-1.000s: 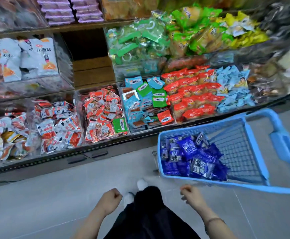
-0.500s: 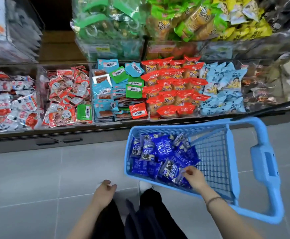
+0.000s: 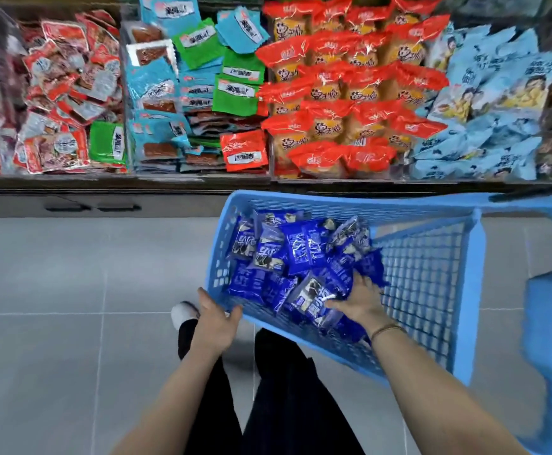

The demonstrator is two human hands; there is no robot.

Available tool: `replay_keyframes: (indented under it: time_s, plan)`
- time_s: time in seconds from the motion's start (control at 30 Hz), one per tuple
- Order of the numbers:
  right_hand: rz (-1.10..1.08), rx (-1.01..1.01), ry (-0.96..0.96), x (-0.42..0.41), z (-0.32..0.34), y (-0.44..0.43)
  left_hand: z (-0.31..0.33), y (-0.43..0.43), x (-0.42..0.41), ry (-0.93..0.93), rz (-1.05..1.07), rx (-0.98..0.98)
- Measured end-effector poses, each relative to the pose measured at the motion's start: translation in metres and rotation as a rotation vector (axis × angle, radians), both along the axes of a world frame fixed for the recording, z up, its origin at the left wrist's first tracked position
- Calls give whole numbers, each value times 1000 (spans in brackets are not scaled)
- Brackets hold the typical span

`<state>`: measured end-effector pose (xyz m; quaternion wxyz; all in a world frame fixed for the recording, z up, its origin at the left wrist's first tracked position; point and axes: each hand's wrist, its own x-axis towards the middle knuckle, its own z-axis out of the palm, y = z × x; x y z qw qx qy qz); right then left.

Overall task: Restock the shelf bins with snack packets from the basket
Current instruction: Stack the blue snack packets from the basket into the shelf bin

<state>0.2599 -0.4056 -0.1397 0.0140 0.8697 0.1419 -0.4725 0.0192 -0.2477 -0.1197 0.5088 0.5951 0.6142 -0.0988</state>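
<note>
head view: right hand digs into the blue packets in the basket, fingers half buried so its hold is unclear, open left hand at the rim, best steady it and gather a firm bunch.

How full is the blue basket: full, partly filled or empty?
Partly filled: dark blue packets are heaped at one end of the basket; its mesh floor elsewhere is bare.

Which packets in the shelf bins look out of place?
Two stand out: a green packet lies among the red-and-white packets, and a red packet lies at the front among the blue and green packets.
</note>
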Motion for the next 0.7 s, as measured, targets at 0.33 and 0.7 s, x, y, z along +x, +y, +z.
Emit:
replay_keyframes:
  time_s: [0.33, 0.7]
  plan:
    - [-20, 34, 21, 4, -3, 24, 5, -3, 0, -14, 27, 9]
    - [-589, 284, 149, -10, 16, -9, 24, 5, 3, 27, -9, -38]
